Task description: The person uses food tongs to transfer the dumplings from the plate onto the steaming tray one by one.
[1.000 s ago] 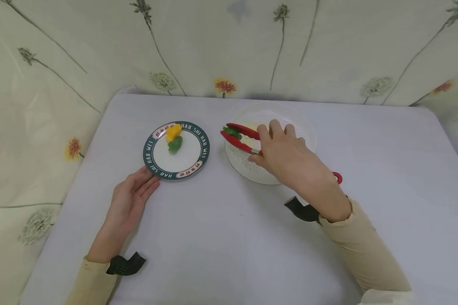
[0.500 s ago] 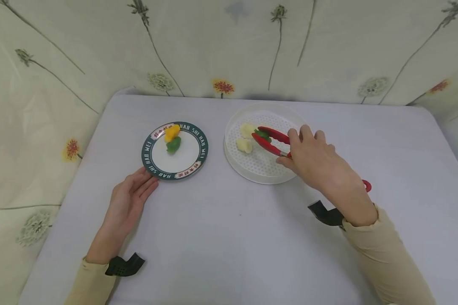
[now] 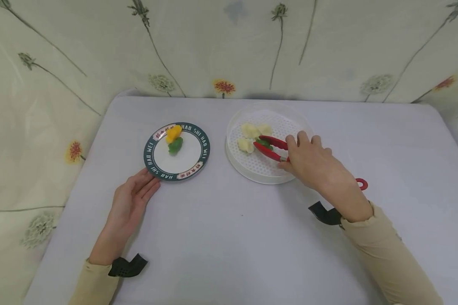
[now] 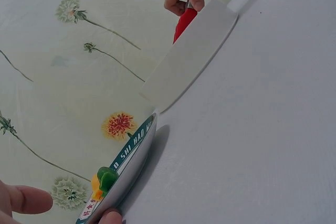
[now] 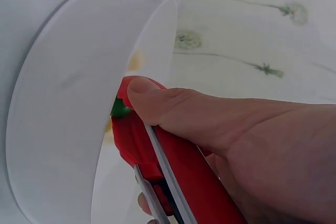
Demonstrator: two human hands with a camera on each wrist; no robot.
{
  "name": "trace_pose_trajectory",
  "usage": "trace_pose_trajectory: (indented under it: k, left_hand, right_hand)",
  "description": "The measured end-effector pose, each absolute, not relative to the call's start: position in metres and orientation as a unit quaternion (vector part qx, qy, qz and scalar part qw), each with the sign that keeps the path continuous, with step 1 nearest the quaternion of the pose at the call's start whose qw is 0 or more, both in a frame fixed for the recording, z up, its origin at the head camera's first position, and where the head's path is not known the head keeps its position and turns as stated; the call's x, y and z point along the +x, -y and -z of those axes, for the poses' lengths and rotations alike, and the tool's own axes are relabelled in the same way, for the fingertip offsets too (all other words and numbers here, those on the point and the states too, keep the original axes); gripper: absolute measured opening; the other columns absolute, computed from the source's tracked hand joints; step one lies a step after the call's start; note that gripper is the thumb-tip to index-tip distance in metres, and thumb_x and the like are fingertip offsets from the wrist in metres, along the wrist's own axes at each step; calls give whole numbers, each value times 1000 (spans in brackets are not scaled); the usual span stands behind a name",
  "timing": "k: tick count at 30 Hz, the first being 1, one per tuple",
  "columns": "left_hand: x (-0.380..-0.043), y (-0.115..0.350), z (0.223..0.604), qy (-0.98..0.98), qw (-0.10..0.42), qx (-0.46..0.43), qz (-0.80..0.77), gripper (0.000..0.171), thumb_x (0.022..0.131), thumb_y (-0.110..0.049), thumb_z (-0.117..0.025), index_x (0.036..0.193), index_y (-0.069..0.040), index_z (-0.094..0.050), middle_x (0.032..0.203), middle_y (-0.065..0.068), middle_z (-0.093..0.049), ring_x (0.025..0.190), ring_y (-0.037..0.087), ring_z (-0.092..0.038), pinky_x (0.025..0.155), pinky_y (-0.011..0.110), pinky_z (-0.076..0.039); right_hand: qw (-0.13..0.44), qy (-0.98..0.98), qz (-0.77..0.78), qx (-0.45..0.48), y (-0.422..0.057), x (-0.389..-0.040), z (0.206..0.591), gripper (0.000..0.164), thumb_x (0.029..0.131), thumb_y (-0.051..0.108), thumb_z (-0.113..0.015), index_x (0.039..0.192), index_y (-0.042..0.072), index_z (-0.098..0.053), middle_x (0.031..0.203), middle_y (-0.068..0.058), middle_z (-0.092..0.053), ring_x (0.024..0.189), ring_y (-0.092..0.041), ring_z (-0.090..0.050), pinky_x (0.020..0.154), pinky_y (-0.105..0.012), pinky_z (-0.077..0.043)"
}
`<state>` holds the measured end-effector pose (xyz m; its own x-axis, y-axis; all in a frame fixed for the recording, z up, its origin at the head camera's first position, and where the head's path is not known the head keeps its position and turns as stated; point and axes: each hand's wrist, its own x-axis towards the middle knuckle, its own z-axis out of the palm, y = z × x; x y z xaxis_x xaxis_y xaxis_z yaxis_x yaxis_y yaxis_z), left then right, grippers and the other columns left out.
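Grips red tongs (image 3: 268,152) mid-length w/ R hand (image 3: 314,165), thumb pressed on one arm, fingers curled round opposite side. Has tips either side of dark green pc (image 3: 263,142), low in white perforated tray (image 3: 265,181), just beside pale yellow pcs (image 3: 246,146) (x3). Can't tell if clamped tight or just straddled, nor if touching tray bottom.

Touches near edge of green-banded plate (image 3: 183,161) w/ L hand (image 3: 129,203), fingers straight + close together, one fingertip seen under rim in L wrist view; thumb spread away, pinching nothing. On plate: yellow pc (image 3: 173,134) overlapping rim, other green pc (image 3: 175,145) right beside. Plate + tray apart on white table (image 3: 213,254).

Handling (est.): green pc prob. light, smooth, maybe a bit soft; could squirt out if nipped at edge, so take across middle, mild even squeeze. Tongs prob. light, springy; best held partway down both arms. Plate prob. stiff, slick, poss. breakable; take by rim, thumb above, fingers below. Tray looks light, might skid; steady by outer wall.
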<state>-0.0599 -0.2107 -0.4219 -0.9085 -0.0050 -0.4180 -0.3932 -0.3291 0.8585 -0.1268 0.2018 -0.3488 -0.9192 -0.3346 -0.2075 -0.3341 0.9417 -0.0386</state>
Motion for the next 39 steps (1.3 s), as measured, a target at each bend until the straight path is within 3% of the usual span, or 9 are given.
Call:
trace_pose_trajectory:
  k: [18, 29, 39]
  left_hand:
    - [-64, 211, 423, -568, 124, -171, -796, 57, 118, -22, -30, 172, -4, -20, 177, 16, -29, 161, 24, -37, 132, 29, -37]
    - [-64, 211, 421, -563, 123, -178, -798, 56, 119, -21, -29, 171, -5, -21, 176, 16, -30, 160, 23, -39, 130, 27, -40]
    - [-62, 212, 423, -560, 129, -181, -798, 57, 118, -22, -31, 172, -4, -20, 178, 14, -29, 161, 22, -37, 132, 26, -38]
  right_hand:
    - [97, -982, 14, -161, -201, -126, 346, 65, 98, 38, -80, 129, -11, -50, 106, -27, -50, 92, -42, -49, 59, -47, -59]
    - [50, -979, 2, -198, -186, -119, 331, 63, 100, 41, -77, 123, -11, -51, 99, -23, -48, 84, -36, -46, 52, -36, -43]
    - [46, -971, 3, -234, -157, -118, 327, 66, 99, 45, -78, 125, -10, -54, 102, -21, -52, 86, -34, -50, 55, -37, -47]
